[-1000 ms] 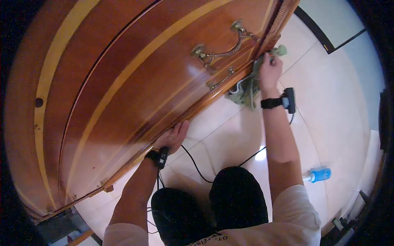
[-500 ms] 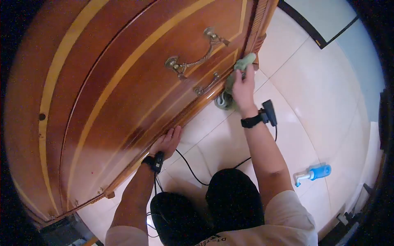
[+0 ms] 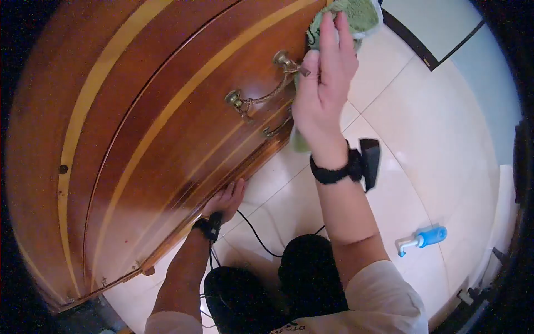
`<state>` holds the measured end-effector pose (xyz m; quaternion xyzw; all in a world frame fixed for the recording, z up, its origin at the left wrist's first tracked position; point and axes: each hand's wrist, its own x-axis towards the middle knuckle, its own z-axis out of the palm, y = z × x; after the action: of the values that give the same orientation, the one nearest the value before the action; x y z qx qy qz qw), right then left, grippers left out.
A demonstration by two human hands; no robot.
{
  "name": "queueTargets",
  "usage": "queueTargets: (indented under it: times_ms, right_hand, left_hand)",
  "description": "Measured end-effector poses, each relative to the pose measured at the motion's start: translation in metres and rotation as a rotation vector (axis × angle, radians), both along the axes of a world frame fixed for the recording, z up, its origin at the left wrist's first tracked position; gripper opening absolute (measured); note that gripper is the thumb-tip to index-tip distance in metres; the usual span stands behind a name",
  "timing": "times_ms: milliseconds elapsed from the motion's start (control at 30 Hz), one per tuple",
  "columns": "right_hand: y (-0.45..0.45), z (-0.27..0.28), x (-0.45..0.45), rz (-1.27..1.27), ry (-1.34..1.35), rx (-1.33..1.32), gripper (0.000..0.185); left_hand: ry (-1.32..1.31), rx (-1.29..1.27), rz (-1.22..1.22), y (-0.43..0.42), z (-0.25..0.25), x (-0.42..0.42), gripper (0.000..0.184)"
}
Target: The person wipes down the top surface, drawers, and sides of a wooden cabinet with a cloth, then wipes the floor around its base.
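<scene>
A wooden dresser with inlaid light stripes fills the left and upper part of the view. My right hand is at its right edge, fingers extended over a green cloth. Part of the cloth hangs below the palm, and the hand hides much of the rest. Just left of the hand is a rope-shaped metal handle. My left hand rests on the dresser's bottom edge, its fingers stretched along the wood with nothing visible in them. A black device is strapped to each wrist.
A blue bottle with a white angled nozzle lies on the tiled floor to the right. A black cable runs across the tiles near my knees. A black-framed panel stands at the upper right.
My right hand has moved up the dresser's right edge with the green cloth, from the bottom corner to beside the upper handle. My left hand remains at the bottom edge.
</scene>
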<state>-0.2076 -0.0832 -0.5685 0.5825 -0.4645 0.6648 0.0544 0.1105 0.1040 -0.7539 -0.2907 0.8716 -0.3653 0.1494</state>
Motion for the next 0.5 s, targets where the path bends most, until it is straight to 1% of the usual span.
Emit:
queueTargets:
  times_ms: [67,100,167,233,300,333,400,433,467,500]
  right_hand:
    - [-0.009,-0.026,0.000,-0.021,0.039,0.006,0.053]
    - [-0.009,-0.045,-0.002,-0.025,-0.035,0.090,0.053]
    - [-0.007,-0.095,-0.014,-0.089,0.022,0.207,0.061]
    - [0.008,-0.132,-0.022,-0.059,-0.008,0.249,0.052]
    - [0.021,-0.182,-0.046,0.077,-0.186,0.525,0.043]
    - [0.022,-0.194,-0.060,0.145,-0.275,0.661,0.039]
    - [0.014,-0.171,-0.086,0.098,-0.559,0.627,0.028]
    - [0.008,-0.141,-0.095,0.067,-0.567,0.581,0.029]
    - [0.001,-0.106,-0.103,0.032,-0.576,0.537,0.029]
    - [-0.012,-0.083,-0.111,0.062,-0.553,0.483,0.030]
  left_hand:
    - [0.008,0.004,-0.012,-0.002,0.003,0.000,0.049]
    - [0.015,0.003,-0.019,-0.003,0.005,0.000,0.049]
    - [0.031,0.008,-0.028,-0.002,0.006,-0.001,0.050]
    - [0.036,0.041,-0.024,-0.001,0.005,0.000,0.051]
    - [0.018,0.108,0.007,-0.001,0.002,0.000,0.051]
    - [0.007,0.129,0.005,-0.003,0.003,0.000,0.051]
    - [-0.011,0.149,-0.021,-0.007,0.010,-0.001,0.051]
    - [-0.018,0.152,-0.045,-0.007,0.013,-0.002,0.051]
    - [0.000,0.176,-0.016,-0.006,0.009,0.000,0.052]
    - [0.017,0.205,0.010,-0.004,0.002,0.002,0.052]
